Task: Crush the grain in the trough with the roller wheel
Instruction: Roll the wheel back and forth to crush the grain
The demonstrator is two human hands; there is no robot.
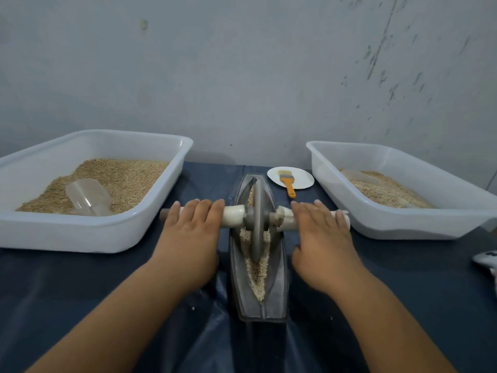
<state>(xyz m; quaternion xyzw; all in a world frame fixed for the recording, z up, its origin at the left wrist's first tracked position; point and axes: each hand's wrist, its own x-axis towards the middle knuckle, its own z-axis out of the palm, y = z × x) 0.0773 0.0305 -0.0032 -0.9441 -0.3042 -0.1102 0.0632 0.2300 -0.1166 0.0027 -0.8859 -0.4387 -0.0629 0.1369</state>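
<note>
Both hands, left (192, 232) and right (321, 235), press flat-fingered on the axle handles, keeping the roller wheel (256, 224) between them upright in the grain-filled trough (279, 278).

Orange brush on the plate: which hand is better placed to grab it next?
Right. The right hand rests on the axle just below the orange brush; the left hand would have to cross the roller wheel.

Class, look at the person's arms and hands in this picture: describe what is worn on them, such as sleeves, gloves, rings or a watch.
Both the left hand and the right hand are bare: no gloves, and no rings show on the fingers in view. Both forearms are uncovered right down to the bottom edge of the picture, so no sleeve shows. No watch, bracelet or band sits on either wrist. The fingernails look short and unpainted.
</note>
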